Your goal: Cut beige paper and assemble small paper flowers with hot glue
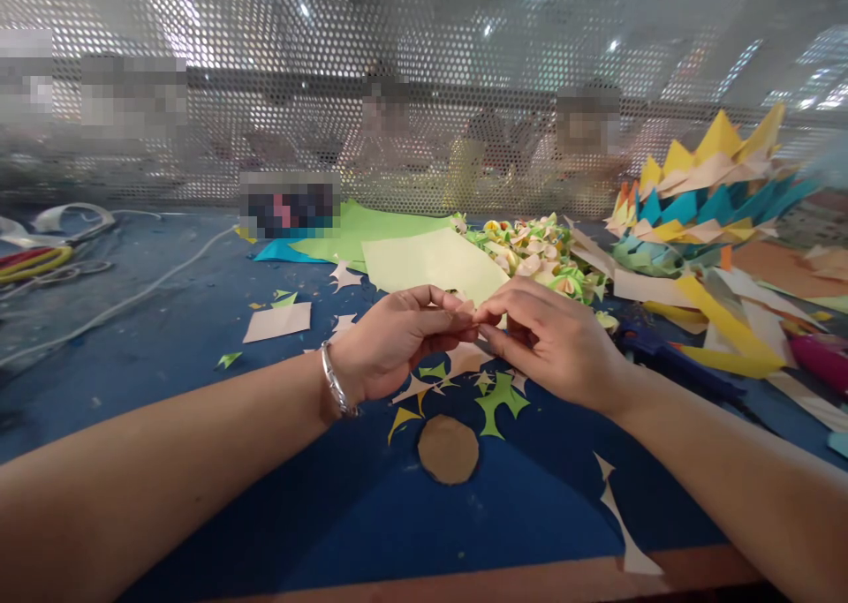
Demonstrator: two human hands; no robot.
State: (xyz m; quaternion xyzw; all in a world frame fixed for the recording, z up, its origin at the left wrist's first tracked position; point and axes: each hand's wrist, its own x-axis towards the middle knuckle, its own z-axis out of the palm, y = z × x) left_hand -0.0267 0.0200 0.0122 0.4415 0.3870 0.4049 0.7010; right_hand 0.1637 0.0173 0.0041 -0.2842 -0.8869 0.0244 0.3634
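Observation:
Both hands meet above the middle of the blue table. My left hand [414, 329], with a silver bracelet on its wrist, pinches a small piece of pale pink paper [467, 307]. My right hand [547, 334] has its thumb and forefinger closed at the same piece from the other side. Fingers cover most of that paper, so its shape is hidden. Just below the hands lie green paper scraps [502, 402] and yellow scraps [401, 421]. Nearer to me rests a round brown cardboard disc [449, 449].
A cream sheet [430, 260] overlaps green paper [371, 228] behind the hands. Beside it is a heap of small folded paper pieces [536, 254]. At right stand a layered paper-point structure [708, 197], a dark blue glue gun [669, 356] and yellow strips [735, 329]. A cord [132, 305] crosses the left.

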